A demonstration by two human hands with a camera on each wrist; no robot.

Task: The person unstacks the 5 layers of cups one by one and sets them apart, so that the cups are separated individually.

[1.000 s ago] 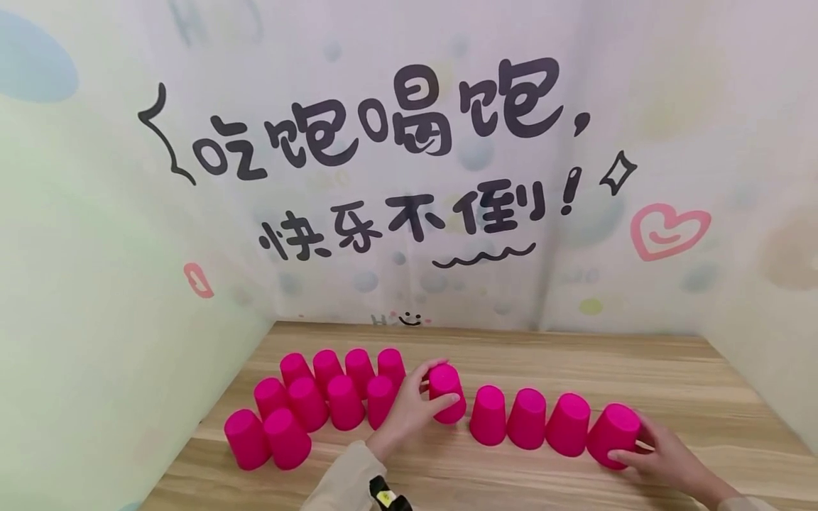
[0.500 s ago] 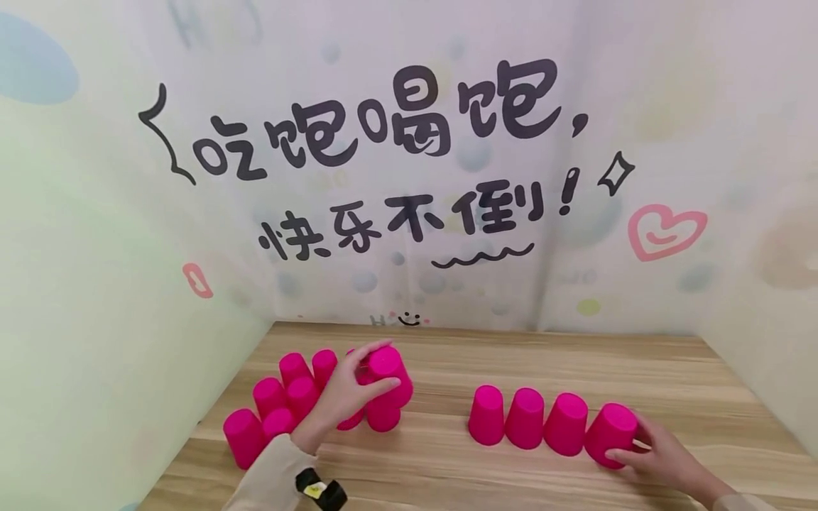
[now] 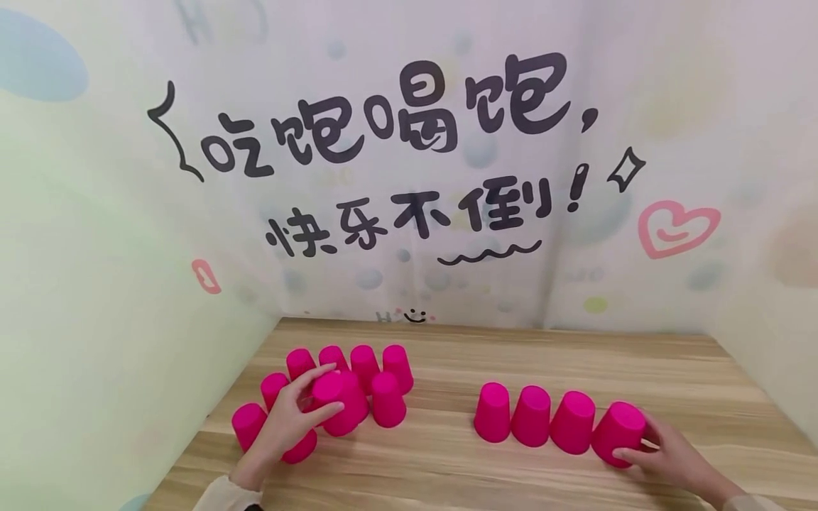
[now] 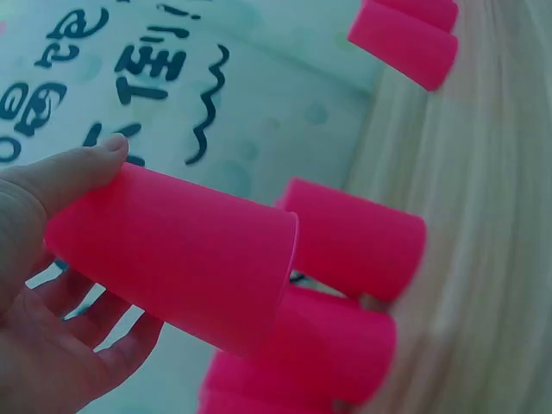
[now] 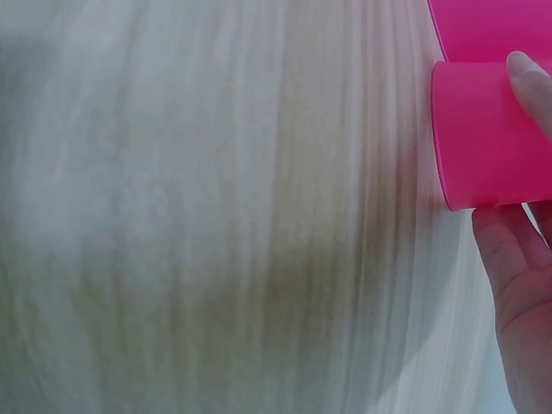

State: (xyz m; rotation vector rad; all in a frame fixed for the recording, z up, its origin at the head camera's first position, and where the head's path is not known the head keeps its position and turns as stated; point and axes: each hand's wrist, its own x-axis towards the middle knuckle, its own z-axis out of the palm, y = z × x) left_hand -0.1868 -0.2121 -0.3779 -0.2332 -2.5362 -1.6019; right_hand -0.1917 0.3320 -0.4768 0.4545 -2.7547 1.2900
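Observation:
My left hand [image 3: 284,419] grips an upside-down pink cup [image 3: 327,392] above the left group of cups. In the left wrist view this cup [image 4: 177,250] is clear of the table, thumb on one side and fingers on the other. It hides parts of the cups behind it. My right hand [image 3: 680,458] holds the rightmost pink cup [image 3: 618,431] of the right row, thumb in front and fingers behind. That cup [image 5: 487,138] stands upside down on the table, beside another pink cup [image 5: 500,26] in the right wrist view.
Several upside-down pink cups stand at the left, among them a back-row cup [image 3: 397,369] and a nearer cup [image 3: 387,401]. The right row continues with a cup [image 3: 492,413] at its left end. Wooden tabletop [image 3: 441,454] lies between the groups. A printed cloth [image 3: 409,142] hangs behind.
My left hand has carried its cup leftward from beside the right row, over to the left group and nearer to me. The right hand stays on its cup. The head view has shifted slightly.

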